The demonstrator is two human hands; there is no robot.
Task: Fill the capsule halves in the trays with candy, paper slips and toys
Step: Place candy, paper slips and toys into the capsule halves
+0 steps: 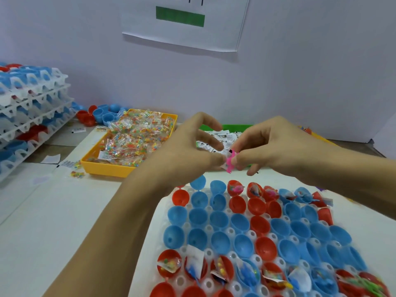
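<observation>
Pinching a small pink toy (231, 161) between them, the left hand (192, 151) and right hand (276, 146) meet above the far edge of the clear tray (205, 251). Head view only. Left thumb and forefinger curl in on the toy; remaining left fingers arch above. Right fingertips close on the toy from the other side, with what looks like a white paper slip pressed against it.

Tray sits near on the white table (53, 221), its pockets holding blue and red capsule halves (242, 221). Middle rows bare inside; far row and near rows hold candy packets, slips and toys.

Yellow bin (107, 166) of candy packets (137, 133) lies beyond the left hand. Green bin (235, 126) of paper slips (222, 136) sits behind both hands. Stack of filled trays (27, 108) stands far left, loose capsule halves (102, 116) beside it. Printed sheet (186, 20) on the wall.
</observation>
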